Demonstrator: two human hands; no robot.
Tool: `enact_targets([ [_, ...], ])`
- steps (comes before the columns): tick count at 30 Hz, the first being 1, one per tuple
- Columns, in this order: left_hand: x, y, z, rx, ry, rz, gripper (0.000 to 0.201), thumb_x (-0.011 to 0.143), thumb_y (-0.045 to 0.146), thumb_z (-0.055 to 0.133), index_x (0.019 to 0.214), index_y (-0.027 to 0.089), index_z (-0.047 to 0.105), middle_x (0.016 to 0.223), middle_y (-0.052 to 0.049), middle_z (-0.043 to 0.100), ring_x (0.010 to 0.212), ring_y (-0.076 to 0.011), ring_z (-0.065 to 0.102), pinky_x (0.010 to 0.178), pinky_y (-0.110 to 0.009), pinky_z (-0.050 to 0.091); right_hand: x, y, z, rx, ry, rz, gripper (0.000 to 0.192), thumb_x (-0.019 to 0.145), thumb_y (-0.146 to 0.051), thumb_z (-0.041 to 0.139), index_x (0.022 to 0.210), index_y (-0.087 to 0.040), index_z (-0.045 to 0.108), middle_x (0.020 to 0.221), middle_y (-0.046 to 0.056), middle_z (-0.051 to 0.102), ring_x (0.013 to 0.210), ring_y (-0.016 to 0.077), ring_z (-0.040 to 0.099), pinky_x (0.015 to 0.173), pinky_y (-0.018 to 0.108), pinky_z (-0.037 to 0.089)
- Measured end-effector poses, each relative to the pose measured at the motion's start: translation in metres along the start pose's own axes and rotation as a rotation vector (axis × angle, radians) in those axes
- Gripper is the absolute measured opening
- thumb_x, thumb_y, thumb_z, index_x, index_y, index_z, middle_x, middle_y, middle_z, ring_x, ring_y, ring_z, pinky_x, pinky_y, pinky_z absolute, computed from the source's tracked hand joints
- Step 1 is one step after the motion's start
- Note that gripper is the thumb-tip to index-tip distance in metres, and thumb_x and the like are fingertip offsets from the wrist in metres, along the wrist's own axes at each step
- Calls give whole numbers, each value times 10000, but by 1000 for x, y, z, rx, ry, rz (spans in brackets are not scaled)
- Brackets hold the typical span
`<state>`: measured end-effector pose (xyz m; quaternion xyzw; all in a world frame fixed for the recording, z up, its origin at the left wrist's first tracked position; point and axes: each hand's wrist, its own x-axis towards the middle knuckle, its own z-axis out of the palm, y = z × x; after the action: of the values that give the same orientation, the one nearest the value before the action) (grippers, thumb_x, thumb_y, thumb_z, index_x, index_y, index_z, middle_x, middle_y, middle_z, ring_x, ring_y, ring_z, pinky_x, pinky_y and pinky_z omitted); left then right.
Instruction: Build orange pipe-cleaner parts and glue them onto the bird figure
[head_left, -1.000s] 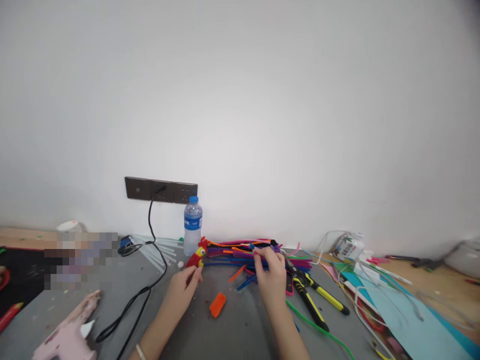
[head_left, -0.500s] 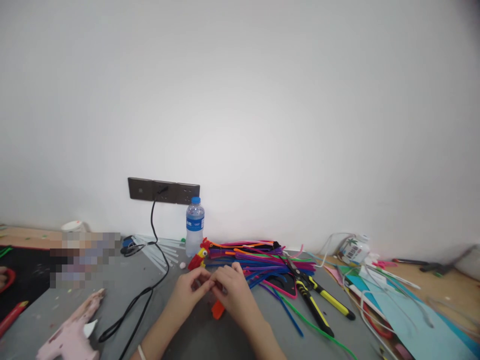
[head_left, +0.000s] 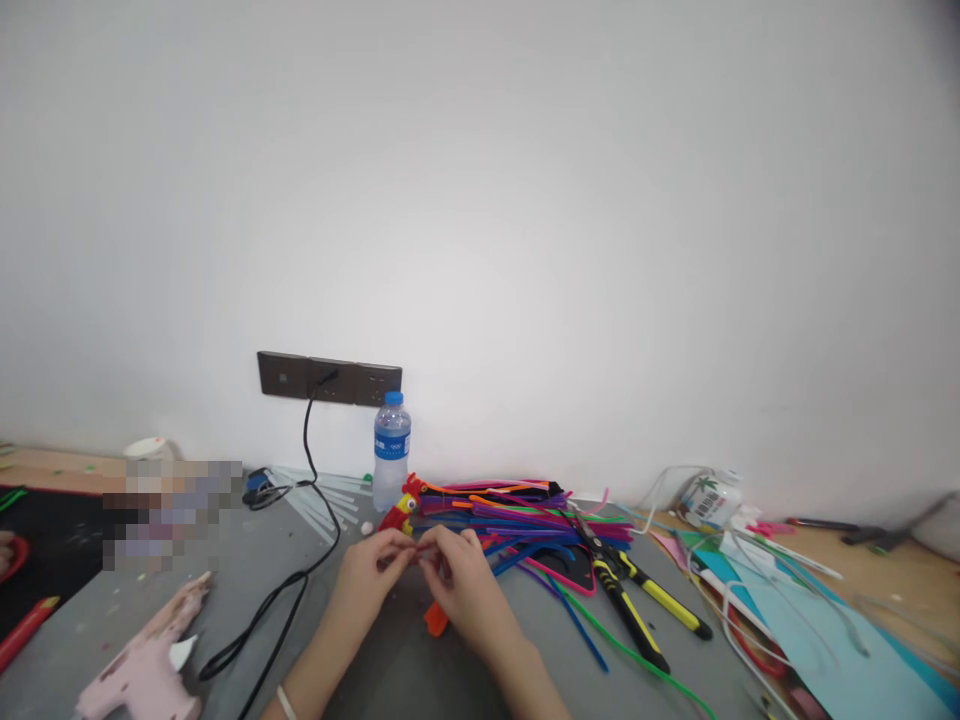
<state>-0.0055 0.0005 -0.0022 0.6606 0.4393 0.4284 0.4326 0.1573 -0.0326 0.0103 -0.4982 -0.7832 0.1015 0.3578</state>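
Note:
My left hand (head_left: 371, 575) and my right hand (head_left: 461, 585) meet over the grey tabletop (head_left: 390, 670), fingertips pinched together on a small red pipe-cleaner piece (head_left: 415, 549). A red and yellow pipe-cleaner bird figure (head_left: 397, 510) stands just behind my left fingertips. A heap of coloured pipe cleaners (head_left: 517, 515) lies behind my right hand. An orange piece (head_left: 433, 620) pokes out from under my right hand.
A water bottle (head_left: 391, 452) stands by the wall sockets (head_left: 328, 378), from which a black cable (head_left: 292, 585) trails forward. A pink glue gun (head_left: 146, 665) lies front left. Yellow-handled cutters (head_left: 637, 605) and scissors, a green wire and blue paper sheets (head_left: 810, 640) fill the right.
My right hand has left the pipe-cleaner heap and come back toward me. It has joined my left hand, and both now pinch a small red piece in front of the bird figure.

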Motion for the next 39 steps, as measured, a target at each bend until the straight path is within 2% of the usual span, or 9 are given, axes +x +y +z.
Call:
enact_targets([
  [6,5,3,-17,-478,452,-114,333,687,429,723,880,167,651,807,-81,782,787,-227,718,652,-272,531,-3,5,-1,80,48,-4,250,891,-91,460,1036,-237,601,855,17,660,758,181,563,718,265,416],
  [9,8,3,-20,-687,514,-164,405,608,425,796,875,156,652,826,-80,780,725,-190,708,613,-240,517,-3,6,3,182,55,3,326,895,-119,474,1178,-247,571,914,28,652,777,176,573,763,282,439],
  [11,7,4,-16,-697,419,-174,411,594,421,813,861,146,663,782,-78,778,685,-181,698,613,-245,513,-2,5,5,332,73,53,351,905,-179,486,1247,-241,534,908,30,632,752,168,566,758,289,447],
  [14,3,7,-5,-581,153,-167,375,624,441,792,811,136,679,672,-65,762,643,-183,683,608,-255,494,1,2,3,666,110,166,356,906,-358,511,1233,-219,538,784,4,573,639,148,518,609,259,427],
  [17,-2,9,6,-449,-67,-167,351,652,457,770,773,143,670,656,-56,760,590,-172,665,571,-252,461,6,3,-5,919,142,255,368,853,-528,549,988,-193,620,584,-50,446,499,117,406,478,230,319],
  [21,-7,10,13,-385,-269,-199,349,677,481,743,718,156,623,667,-62,762,583,-172,660,567,-252,442,9,13,-11,991,226,337,534,842,-672,446,641,-191,558,440,-74,348,399,89,278,425,232,212],
  [26,-14,13,14,-311,-464,-211,298,718,438,716,725,155,625,685,-55,754,600,-150,631,573,-232,404,7,20,-9,1090,219,386,587,850,-699,382,536,-207,447,421,-78,307,376,77,189,410,239,139],
  [32,-16,16,18,-342,-517,-185,343,787,480,637,713,146,608,645,-35,693,520,-105,498,513,-210,338,6,14,-11,1072,154,352,587,853,-690,391,510,-214,410,450,-69,289,406,87,194,416,248,119],
  [39,-14,16,17,-363,-508,-179,333,639,423,789,662,135,624,625,17,591,583,-110,473,578,-219,330,6,12,-7,1045,229,358,551,826,-679,464,539,-213,403,473,-74,301,417,80,193,410,241,133],
])
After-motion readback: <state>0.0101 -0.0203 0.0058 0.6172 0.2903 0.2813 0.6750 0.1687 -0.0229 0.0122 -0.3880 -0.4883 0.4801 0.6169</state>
